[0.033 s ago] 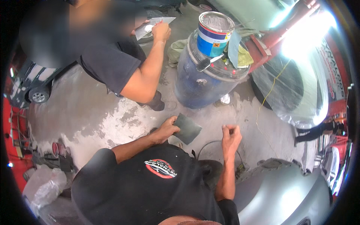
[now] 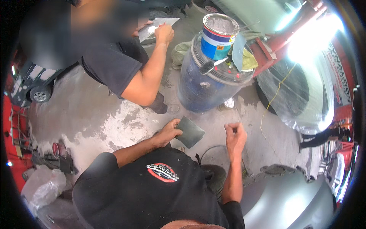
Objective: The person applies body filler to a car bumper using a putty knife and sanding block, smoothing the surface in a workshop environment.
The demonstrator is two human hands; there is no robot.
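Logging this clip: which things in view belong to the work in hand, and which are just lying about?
Apparently in use:
- dark sheet, in the left hand
- pale sheet bearing white paste, in a co-worker's hands

Apparently lying about, touched by no hand:
- tin, on the blue drum
- yellow cord
- clear plastic, lower left

A lettered oval logo [image 2: 162, 173] is borne by the black T-shirt [image 2: 148, 198], a black-crossed orange hazard square [image 2: 220, 48] by the blue-and-white tin [image 2: 209, 50], and large lettering by the wall banner [image 2: 338, 78].
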